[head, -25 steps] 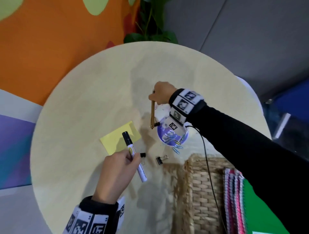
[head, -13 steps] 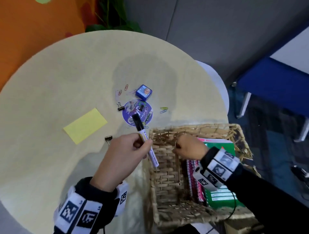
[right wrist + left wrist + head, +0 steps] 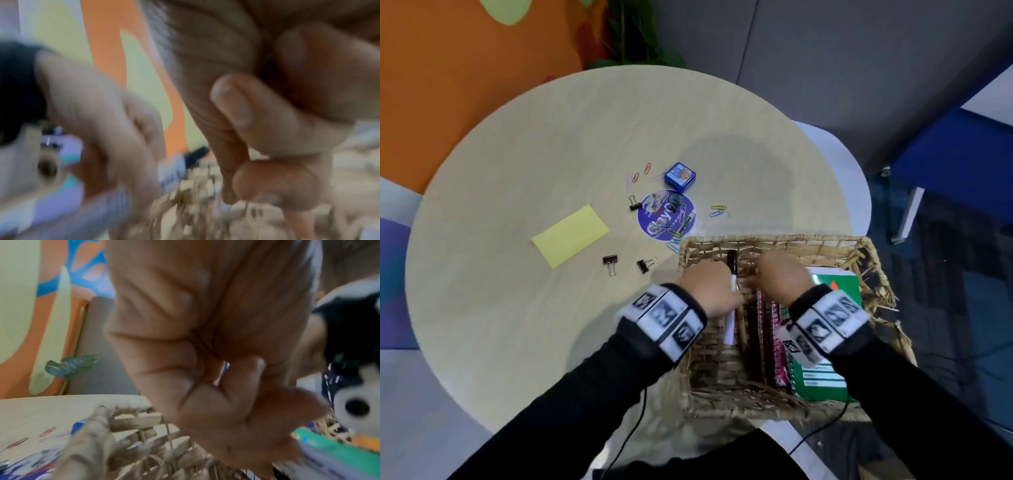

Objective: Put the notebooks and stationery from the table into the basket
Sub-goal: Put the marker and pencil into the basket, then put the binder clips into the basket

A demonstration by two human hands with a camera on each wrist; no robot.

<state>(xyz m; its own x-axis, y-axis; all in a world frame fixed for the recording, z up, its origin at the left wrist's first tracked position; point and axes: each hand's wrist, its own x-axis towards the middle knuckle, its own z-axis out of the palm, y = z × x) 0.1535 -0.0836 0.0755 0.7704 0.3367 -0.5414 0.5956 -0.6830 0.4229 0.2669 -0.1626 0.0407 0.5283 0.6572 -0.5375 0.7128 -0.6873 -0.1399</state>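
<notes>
Wicker basket (image 3: 825, 241) at table's (image 3: 517, 154) 4 o'clock edge holds spiral notebooks (image 3: 768, 329) and green notebook (image 3: 840, 291) along its 3 o'clock side. Left hand (image 3: 710, 291) over basket's 9 o'clock half, fingers curled round marker (image 3: 732, 265), cap toward 12. Right hand (image 3: 782, 275) beside it, fingers curled, pen not visible, grip unclear. Half second ago marker was outside rim; both hands now inside

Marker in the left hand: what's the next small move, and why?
Probably let the fingers release it. The left hand holds the marker already inside the basket, beside the notebooks; the yellow notepad and binder clips are still on the table.
</notes>
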